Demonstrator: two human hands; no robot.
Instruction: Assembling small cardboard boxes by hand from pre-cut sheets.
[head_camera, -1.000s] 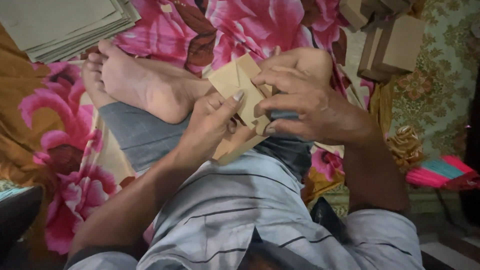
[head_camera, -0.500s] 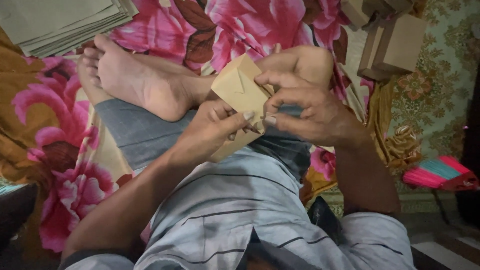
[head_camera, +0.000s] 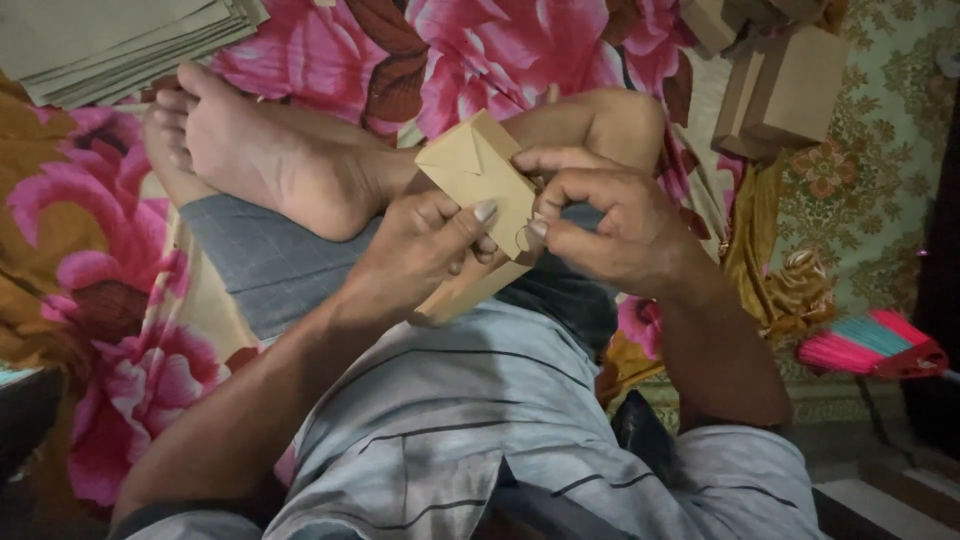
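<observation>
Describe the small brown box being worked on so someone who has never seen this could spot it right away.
Start at the bare foot resting on the pink floral cloth. Just right of its heel, the left hand and right hand meet around a small brown cardboard box. Unlike the finished boxes stacked at upper right, it is held tilted.

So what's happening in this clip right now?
A person sitting cross-legged on a floral cloth holds a small brown cardboard box over their lap. The left hand grips it from below, thumb on its face, while the right hand pinches its lower corner. The box looks folded up, tilted on edge. A stack of flat cardboard sheets lies at upper left, and several finished boxes sit at upper right. A pink and teal broom lies at the right.
</observation>
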